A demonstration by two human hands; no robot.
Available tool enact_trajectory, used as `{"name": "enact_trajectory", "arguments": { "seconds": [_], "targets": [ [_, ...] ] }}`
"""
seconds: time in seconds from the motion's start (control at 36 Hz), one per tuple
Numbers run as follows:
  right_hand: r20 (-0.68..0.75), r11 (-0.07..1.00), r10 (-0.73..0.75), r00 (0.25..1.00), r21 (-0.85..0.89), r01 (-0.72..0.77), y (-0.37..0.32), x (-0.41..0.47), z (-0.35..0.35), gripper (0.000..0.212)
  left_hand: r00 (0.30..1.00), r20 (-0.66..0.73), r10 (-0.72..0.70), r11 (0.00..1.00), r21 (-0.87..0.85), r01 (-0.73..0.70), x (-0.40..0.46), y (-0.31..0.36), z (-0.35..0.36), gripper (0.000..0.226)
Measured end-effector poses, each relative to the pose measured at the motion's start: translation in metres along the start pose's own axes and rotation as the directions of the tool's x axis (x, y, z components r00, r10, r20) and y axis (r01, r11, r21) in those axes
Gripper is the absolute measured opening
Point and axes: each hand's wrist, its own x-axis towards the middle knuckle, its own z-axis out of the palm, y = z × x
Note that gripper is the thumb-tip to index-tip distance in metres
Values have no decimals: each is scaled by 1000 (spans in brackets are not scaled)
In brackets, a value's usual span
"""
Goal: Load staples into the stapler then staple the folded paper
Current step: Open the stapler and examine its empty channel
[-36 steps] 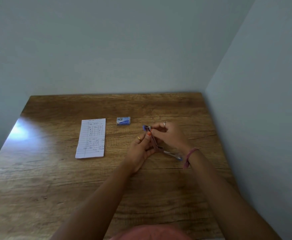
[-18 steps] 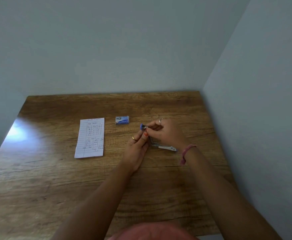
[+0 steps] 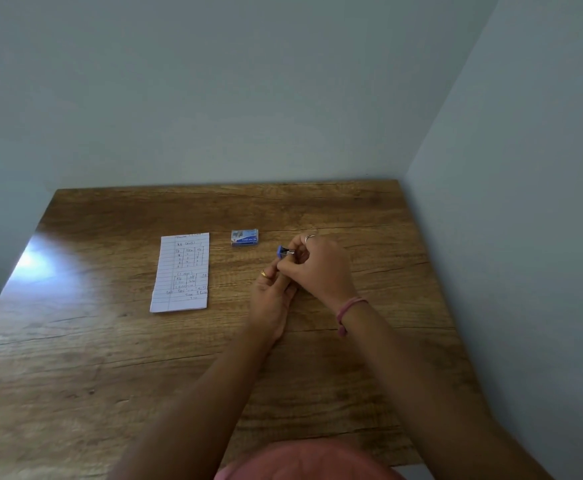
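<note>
A small blue and metal stapler (image 3: 284,252) is held between both hands over the table's right half; only its far end pokes out past the fingers. My left hand (image 3: 271,295) grips it from below. My right hand (image 3: 317,266) closes over it from above and hides most of its body. The folded lined paper (image 3: 181,273), with handwriting on it, lies flat to the left. The small blue staple box (image 3: 244,237) sits closed just beyond the hands, to their left.
The wooden table (image 3: 117,358) fits into a corner, with a wall along its far edge and another wall (image 3: 511,271) close along its right edge. Glare falls on the left part of the tabletop.
The stapler was spread open with its metal arm sticking out toward me; now that arm is no longer seen and my right hand covers the stapler. Both hands stayed in place.
</note>
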Motion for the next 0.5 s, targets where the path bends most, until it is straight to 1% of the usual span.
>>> {"name": "enact_trajectory", "arguments": {
  "seconds": [0.11,0.22,0.33,0.42,0.44,0.5],
  "targets": [
    [2,996,-23,1000,-90,23,-4,1,3,17,1000,3,14,1000,-9,-14,0,0,-2,29],
    [7,992,-68,998,-109,68,-6,1,3,16,1000,1,13,1000,-13,-13,0,0,-4,22],
    [44,986,-89,995,-134,94,-6,2,0,15,1000,0,0,1000,-11,0,-1,1,-2,25],
    [68,979,-103,992,-168,113,-7,3,0,15,1000,-13,5,1000,-1,-5,-2,2,1,34],
    [71,976,-110,991,-179,121,-7,3,-1,13,1000,-16,6,1000,1,-6,-2,2,1,33],
    [68,973,-122,990,-188,132,-5,5,-3,7,1000,-21,6,1000,-7,-6,-2,3,0,22]
  ]
}}
